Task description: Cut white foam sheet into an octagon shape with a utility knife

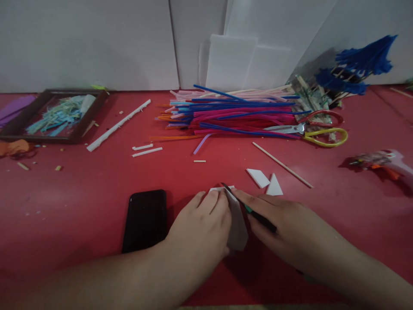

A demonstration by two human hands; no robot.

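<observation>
– Since the left hand (pixel 206 219) covers so much of it, can you make out the white piece (pixel 238 228)?

– Only its right part and a strip along the top. It sits between the two hands, over the red table (pixel 80 206); whether it lies quite flat, I can't tell.

– And the hands themselves?

– The left one grasps the piece, fingers bent over it, thumb mostly out of sight. The right hand (pixel 280 217) clasps a black-handled knife (pixel 263 220), its dark blade slanting across the top edge. Whether it bites in, I can't say.

– What else is half hidden?

– The left forearm (pixel 129 275) covers the near end of the phone (pixel 145 219). At the right border a dim glue gun (pixel 383 163) is cut off; at the left, an orange shape (pixel 14 147) is cropped too.
</observation>
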